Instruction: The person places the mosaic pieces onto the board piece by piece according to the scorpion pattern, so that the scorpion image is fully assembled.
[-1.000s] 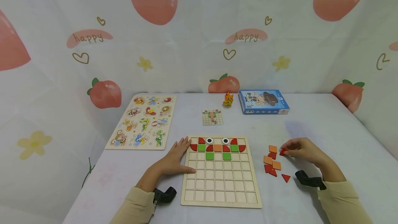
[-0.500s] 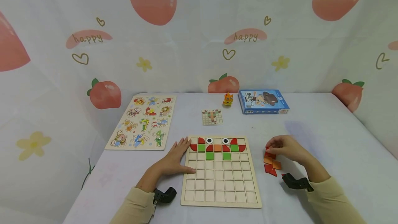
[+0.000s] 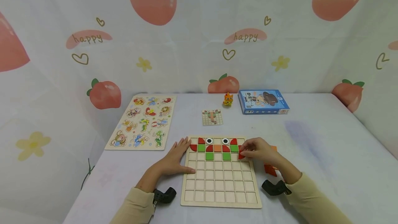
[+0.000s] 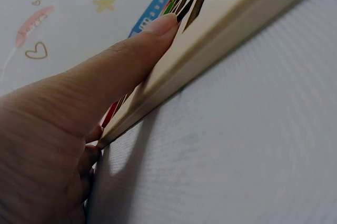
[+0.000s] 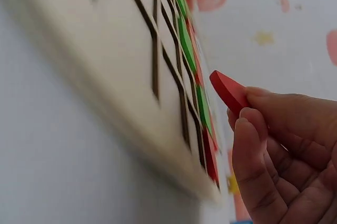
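A square wooden grid board (image 3: 221,185) lies in front of me, with red, green and orange tiles and two eye discs in its top rows. My left hand (image 3: 170,161) rests along the board's left edge, fingers extended; in the left wrist view its thumb (image 4: 131,56) lies over the rim. Between thumb and fingertips, my right hand (image 3: 262,152) pinches a red tile (image 5: 230,91) with a curved edge. That hand is over the board's upper right side, and the red tile is tilted above the surface in the right wrist view.
Loose red tiles (image 3: 269,170) and an orange tile (image 3: 274,148) lie right of the board, partly hidden by the right arm. Behind it are a small pattern card (image 3: 212,117), an orange toy figure (image 3: 228,99) and a blue box (image 3: 263,102). An animal puzzle board (image 3: 141,122) lies at left.
My right hand has moved left from beside the loose tiles to the board's upper right, carrying the red tile. My left hand has stayed at the board's left edge.
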### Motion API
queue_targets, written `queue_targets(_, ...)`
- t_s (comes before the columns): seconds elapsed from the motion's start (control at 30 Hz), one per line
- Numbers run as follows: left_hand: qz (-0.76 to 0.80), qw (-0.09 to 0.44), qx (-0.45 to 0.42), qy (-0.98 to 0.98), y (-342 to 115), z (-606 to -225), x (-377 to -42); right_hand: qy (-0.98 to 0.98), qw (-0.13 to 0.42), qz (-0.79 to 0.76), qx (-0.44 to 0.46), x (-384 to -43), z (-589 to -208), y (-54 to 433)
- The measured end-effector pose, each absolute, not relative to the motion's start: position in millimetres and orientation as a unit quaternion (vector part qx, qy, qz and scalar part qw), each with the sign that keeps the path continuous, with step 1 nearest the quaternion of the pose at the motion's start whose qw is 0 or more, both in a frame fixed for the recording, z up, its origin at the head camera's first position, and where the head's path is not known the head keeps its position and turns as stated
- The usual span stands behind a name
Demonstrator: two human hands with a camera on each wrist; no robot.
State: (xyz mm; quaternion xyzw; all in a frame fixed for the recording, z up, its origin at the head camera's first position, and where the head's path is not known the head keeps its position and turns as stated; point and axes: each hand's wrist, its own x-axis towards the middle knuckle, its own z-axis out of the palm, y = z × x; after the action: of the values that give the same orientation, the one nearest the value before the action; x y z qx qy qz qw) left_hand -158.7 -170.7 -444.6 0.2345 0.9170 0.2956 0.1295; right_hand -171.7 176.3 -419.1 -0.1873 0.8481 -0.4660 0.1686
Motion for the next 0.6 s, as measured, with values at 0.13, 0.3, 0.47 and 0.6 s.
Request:
queue_targets(0.13, 0.296, 0.128, 0.235, 0.917, -171, -445, -158, 0.839, 0.173, -0.461, -0.232, -172, -423, 164)
queue_targets(0.3, 0.292, 0.124, 0.239, 0.918, -171, -446, -159, 0.833, 0.183, -0.458, -0.249, -172, -426, 153)
queue_targets(0.47, 0.296, 0.125, 0.238, 0.917, -171, -445, -159, 0.833, 0.209, -0.450, -0.244, -171, -426, 145)
queue_targets(0.6, 0.291, 0.127, 0.236, 0.918, -171, -445, -159, 0.836, 0.209, -0.441, -0.252, -170, -427, 140)
